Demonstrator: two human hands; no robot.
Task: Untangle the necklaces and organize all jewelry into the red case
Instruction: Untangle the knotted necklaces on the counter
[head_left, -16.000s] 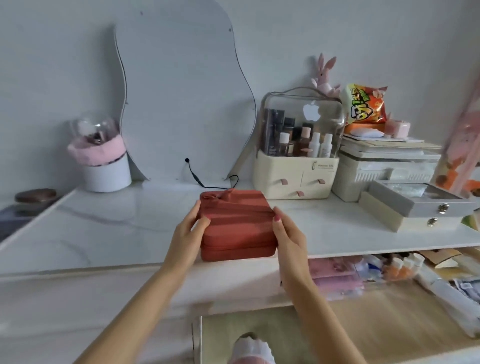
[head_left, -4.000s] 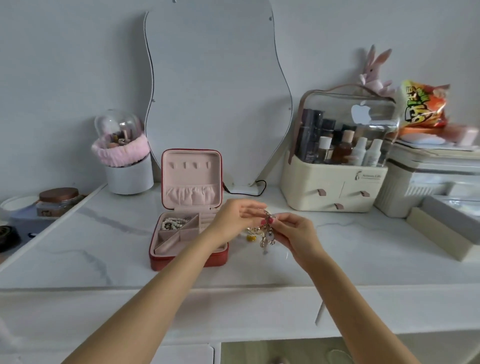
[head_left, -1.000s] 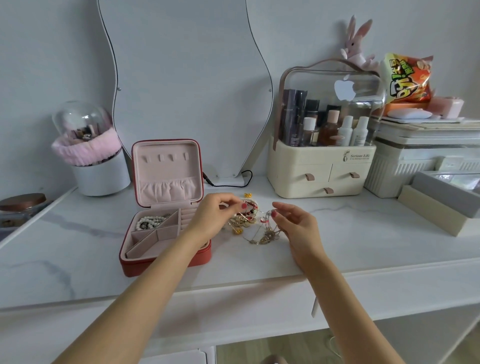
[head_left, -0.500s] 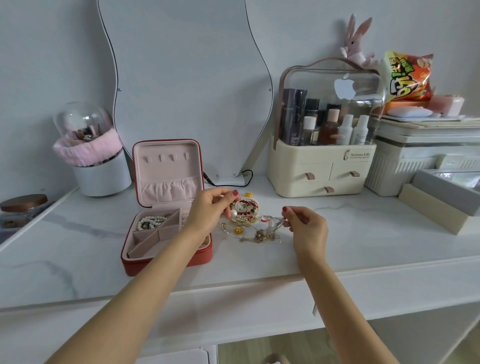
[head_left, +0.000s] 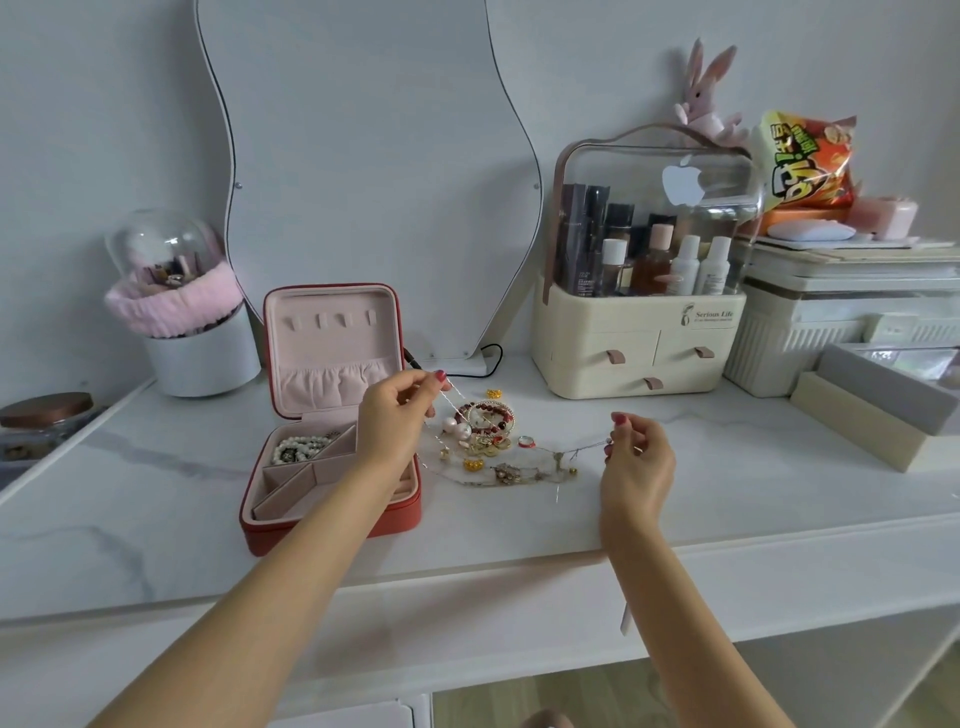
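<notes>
The red case (head_left: 332, 431) stands open on the white marble table (head_left: 727, 467), lid upright, a pearl strand (head_left: 301, 449) lying in its back left compartment. Just right of the case lies a heap of tangled necklaces (head_left: 488, 447), beads and gold charms. The left hand (head_left: 397, 421), above the case's right edge, pinches a thin chain (head_left: 454, 402) between thumb and forefinger. The right hand (head_left: 636, 460), further right of the case beyond the heap, pinches another chain end, lifting it off the table.

Soft, even daylight, faint shadows, sharp centre, wide-angle bending at edges.
</notes>
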